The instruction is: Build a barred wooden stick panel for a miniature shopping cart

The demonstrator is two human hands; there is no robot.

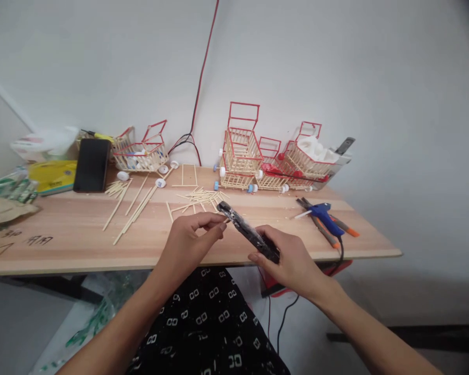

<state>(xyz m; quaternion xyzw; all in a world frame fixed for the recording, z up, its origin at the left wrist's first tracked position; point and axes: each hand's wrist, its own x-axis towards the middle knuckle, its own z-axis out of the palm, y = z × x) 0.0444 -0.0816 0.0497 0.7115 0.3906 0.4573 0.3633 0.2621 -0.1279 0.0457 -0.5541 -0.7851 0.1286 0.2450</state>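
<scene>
In my right hand (287, 258) is a long black utility knife (248, 229) with whitish smears, its far end pointing up and left. The fingers wrap round its near end. My left hand (197, 237) is closed in a pinch beside the knife's far end; what sits between the fingertips is too small to make out. Just beyond both hands lies a loose pile of short wooden sticks (203, 196). Partly behind the left hand is a flat frame of glued sticks (169, 212). Another small rectangular stick frame (189, 175) lies farther back.
Miniature stick shopping carts (242, 151) with red trim stand along the wall, with more carts (140, 153) at left. A blue glue gun (326, 216) rests on orange-handled pliers (352, 230) at right. Longer sticks (135, 219), a phone (91, 165) and a yellow pack (54, 176) lie left.
</scene>
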